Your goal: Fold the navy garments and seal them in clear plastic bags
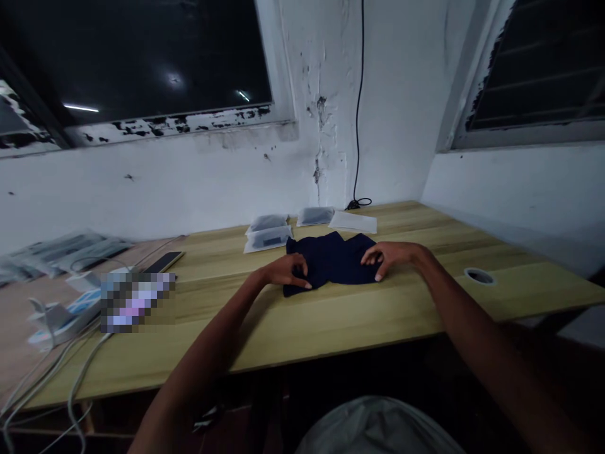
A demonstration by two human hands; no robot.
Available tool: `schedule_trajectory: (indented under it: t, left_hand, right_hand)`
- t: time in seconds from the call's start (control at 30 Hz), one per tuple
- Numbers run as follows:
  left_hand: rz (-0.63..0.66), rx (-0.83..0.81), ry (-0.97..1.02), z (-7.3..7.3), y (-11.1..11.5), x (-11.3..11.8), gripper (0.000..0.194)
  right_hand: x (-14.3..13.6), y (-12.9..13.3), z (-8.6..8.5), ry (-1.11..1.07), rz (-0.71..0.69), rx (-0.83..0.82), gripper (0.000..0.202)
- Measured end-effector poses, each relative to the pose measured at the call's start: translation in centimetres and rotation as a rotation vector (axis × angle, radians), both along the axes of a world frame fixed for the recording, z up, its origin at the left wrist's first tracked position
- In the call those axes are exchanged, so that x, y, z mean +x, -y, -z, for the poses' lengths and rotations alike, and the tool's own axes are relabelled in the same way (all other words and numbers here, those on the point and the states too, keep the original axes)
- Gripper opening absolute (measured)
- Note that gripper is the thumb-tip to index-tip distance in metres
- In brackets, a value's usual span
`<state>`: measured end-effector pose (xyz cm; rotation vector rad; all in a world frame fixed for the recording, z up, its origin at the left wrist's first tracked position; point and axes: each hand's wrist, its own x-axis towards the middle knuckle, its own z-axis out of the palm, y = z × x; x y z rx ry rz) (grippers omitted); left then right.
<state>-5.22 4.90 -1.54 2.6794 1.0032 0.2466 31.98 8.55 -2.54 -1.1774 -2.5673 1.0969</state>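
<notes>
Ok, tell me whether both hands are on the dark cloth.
Yes, the left hand and the right hand both rest flat on the dark cloth lying on the table.

Wood table point(331, 328) w/ peeling white wall point(189, 183), dark windows point(142, 57).

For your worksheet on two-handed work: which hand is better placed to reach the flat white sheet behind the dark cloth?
Probably the right hand. It rests on the right part of the dark cloth, nearly below the white sheet. The left hand presses the cloth's left edge, nearer the plastic pouches.
</notes>
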Motion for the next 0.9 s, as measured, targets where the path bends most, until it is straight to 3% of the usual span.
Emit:
schedule_trajectory:
  t: [0.1, 0.3, 0.4, 0.47, 0.57, 0.67, 0.73, 0.8, 0.9]
  left_hand:
    - [0.013, -0.019, -0.083, -0.1, 0.6, 0.4, 0.045]
    - [-0.278, 0.153, -0.255, 1.3, 0.7, 0.9, 0.057]
    - [-0.353, 0.267, -0.306, 1.4, 0.7, 1.2, 0.056]
    - [-0.384, 0.342, -0.319, 1.1, 0.8, 1.5, 0.049]
    - [-0.415, 0.345, -0.281, 0.3, 0.7, 1.3, 0.039]
    - [-0.307, 0.213, -0.159, -0.6, 0.3, 0.3, 0.032]
    - [-0.189, 0.06, -0.065, -1.2, 0.0, -0.6, 0.024]
    - [-0.134, -0.116, 0.021, -1.8, -0.1, -1.5, 0.015]
    - [-0.15, -0.394, 0.091, -2.8, 0.4, -2.3, 0.017]
  right_hand:
    - [-0.4, -0.5, 0.7, 0.006, 0.066, 0.205, 0.071]
    - [-2.3, -1.6, 3.1, 0.027, 0.199, 0.512, 0.046]
    - [-3.8, -1.8, 4.0, 0.1, 0.286, 0.66, 0.042]
    - [-4.5, -1.8, 4.1, 0.099, 0.328, 0.716, 0.042]
    - [-4.4, -1.6, 3.4, -0.097, 0.309, 0.753, 0.046]
    - [-3.2, -1.4, 2.1, -0.366, 0.281, 0.7, 0.043]
    - [-2.1, -1.3, 1.3, -0.449, 0.275, 0.573, 0.034]
    - [-0.9, -1.2, 0.6, -0.431, 0.248, 0.389, 0.036]
    - [0.4, -0.6, -0.5, -0.302, 0.165, 0.133, 0.044]
